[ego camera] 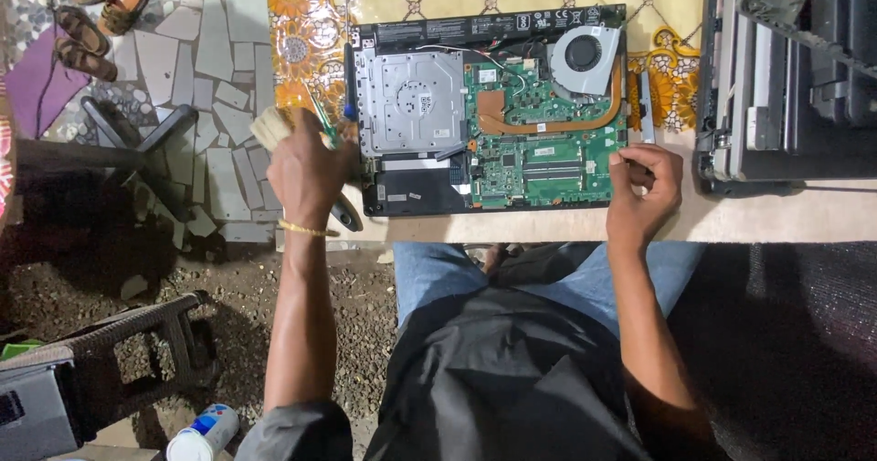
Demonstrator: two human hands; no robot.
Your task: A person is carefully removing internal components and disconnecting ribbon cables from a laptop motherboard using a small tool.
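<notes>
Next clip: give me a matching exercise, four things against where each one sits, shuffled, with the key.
Things:
1. fan
2. brush
3. spray can
4. sandals

Places:
A. on the ground at bottom left
B. at the left hand
C. top right corner of the open laptop
D. on the tiled floor at top left

Pairs: 1-C, 2-B, 3-A, 4-D

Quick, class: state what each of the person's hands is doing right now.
Left hand: closed around a green-handled tool, beside a brush.
Right hand: fingers curled at the opened laptop's right edge; grip contents cannot be told.
</notes>
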